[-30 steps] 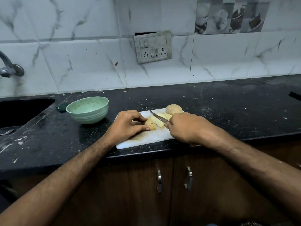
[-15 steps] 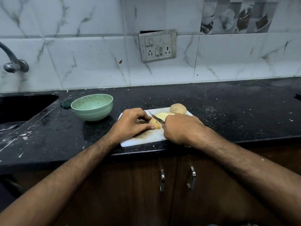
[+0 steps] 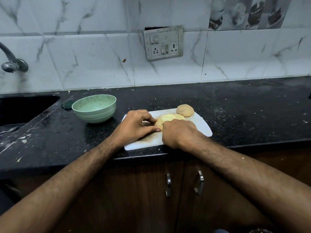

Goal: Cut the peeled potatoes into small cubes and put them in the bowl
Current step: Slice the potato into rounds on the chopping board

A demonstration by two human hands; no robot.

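Note:
A white cutting board (image 3: 202,127) lies at the counter's front edge. On it, my left hand (image 3: 134,126) pinches a yellowish potato piece (image 3: 159,123) between thumb and fingers. My right hand (image 3: 180,133) is curled in a fist right beside that piece; the knife it holds is hidden under the hand. Pale cut slices (image 3: 171,117) lie just behind both hands. A whole peeled potato (image 3: 185,110) sits at the board's far edge. The light green bowl (image 3: 94,115) stands to the left of the board, with no potato visible in it.
The black counter (image 3: 244,106) is speckled with crumbs. A dark sink (image 3: 25,108) lies at the far left under a metal tap (image 3: 11,63). A switch and socket plate (image 3: 163,42) is on the tiled wall. Brown cabinet doors with metal handles (image 3: 168,185) are below.
The knife blade, visible slanting over the potato before, has gone down out of sight behind my right hand. My right hand has moved closer to the left, which stays on the potato piece.

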